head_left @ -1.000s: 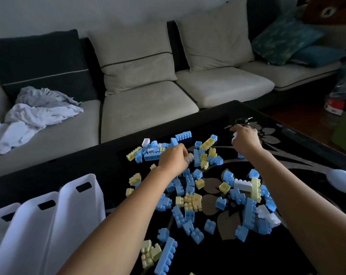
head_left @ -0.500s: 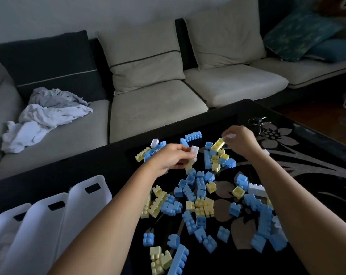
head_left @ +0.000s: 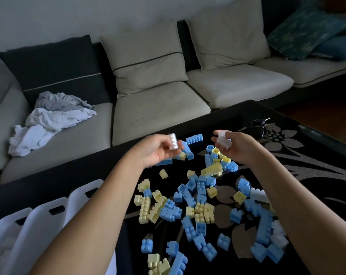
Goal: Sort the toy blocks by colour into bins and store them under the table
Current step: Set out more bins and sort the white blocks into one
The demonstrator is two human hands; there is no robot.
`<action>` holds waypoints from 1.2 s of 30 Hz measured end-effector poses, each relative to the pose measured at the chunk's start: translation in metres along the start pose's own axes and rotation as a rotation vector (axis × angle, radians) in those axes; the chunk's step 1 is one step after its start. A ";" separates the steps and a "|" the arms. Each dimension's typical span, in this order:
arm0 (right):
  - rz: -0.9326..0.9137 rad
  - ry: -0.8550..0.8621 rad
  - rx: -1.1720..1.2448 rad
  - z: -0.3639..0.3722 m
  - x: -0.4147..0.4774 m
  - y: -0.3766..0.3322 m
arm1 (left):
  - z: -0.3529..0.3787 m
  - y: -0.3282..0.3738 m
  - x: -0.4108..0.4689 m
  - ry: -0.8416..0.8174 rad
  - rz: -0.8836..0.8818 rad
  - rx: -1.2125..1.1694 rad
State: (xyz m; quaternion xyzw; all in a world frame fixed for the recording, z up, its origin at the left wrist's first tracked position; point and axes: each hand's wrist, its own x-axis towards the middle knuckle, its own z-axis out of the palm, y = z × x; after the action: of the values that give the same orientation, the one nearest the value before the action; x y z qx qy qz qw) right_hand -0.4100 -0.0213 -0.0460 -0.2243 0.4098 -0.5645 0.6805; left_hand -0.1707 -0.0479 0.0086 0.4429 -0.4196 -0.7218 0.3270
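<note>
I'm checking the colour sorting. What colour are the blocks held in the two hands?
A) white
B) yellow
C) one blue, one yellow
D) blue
A: the left hand pinches a white block, and the right hand holds white blocks too.

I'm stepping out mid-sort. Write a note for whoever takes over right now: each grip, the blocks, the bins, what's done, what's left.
Left grip pinches a white block, raised above the table.
Right grip holds a white piece, also raised; whether it is one block or more is unclear.
Blue blocks, yellow blocks and a few white ones lie mixed on the table.
Three bins stand at lower left; their contents are unclear.
Done: whites picked up.
Left: bin them, sort the rest, store the bins under the table.
</note>
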 end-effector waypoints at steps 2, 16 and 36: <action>-0.047 0.118 -0.197 0.003 0.002 0.002 | -0.011 0.006 0.007 0.142 0.017 -0.183; -0.456 0.447 -1.490 0.003 0.011 0.030 | -0.062 -0.021 0.065 0.501 0.242 1.330; -0.571 0.438 -1.440 0.017 -0.002 0.021 | 0.003 -0.030 0.031 -0.038 0.056 1.545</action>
State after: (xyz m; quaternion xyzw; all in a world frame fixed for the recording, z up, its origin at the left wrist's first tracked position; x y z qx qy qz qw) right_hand -0.3839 -0.0166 -0.0524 -0.5886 0.7240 -0.3450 0.1023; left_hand -0.1888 -0.0594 -0.0288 0.5221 -0.8207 -0.2230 -0.0640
